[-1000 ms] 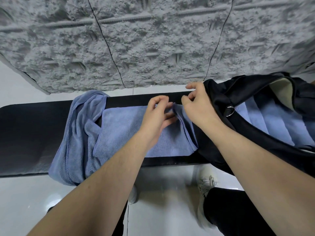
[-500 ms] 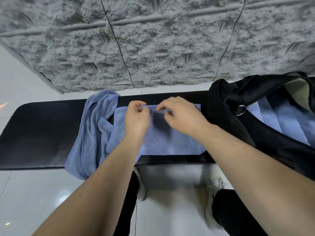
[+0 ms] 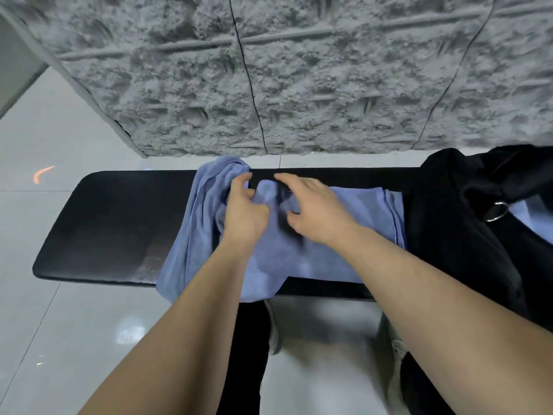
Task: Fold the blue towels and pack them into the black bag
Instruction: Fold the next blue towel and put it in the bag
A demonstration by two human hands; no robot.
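A blue towel (image 3: 344, 235) lies flat across the black bench (image 3: 119, 223), its near left corner hanging over the front edge. A second blue towel (image 3: 203, 211) sits crumpled just to its left. My left hand (image 3: 245, 214) has curled fingers pinching the flat towel's far left part, where a small fold stands up. My right hand (image 3: 317, 211) hovers beside it with fingers stretched out over that fold, casting a shadow on the cloth. The black bag (image 3: 449, 235) stands at the bench's right end, and folded blue towels (image 3: 532, 217) show inside its opening.
A rough grey stone wall (image 3: 299, 85) rises right behind the bench. Glossy white floor tiles (image 3: 59, 324) surround it. A metal ring (image 3: 498, 211) hangs on the bag's strap. My dark trouser legs and shoes are below the bench's front edge.
Both hands have slid left along the flat towel's far edge, from next to the bag to its left end. The view has shifted left with them.
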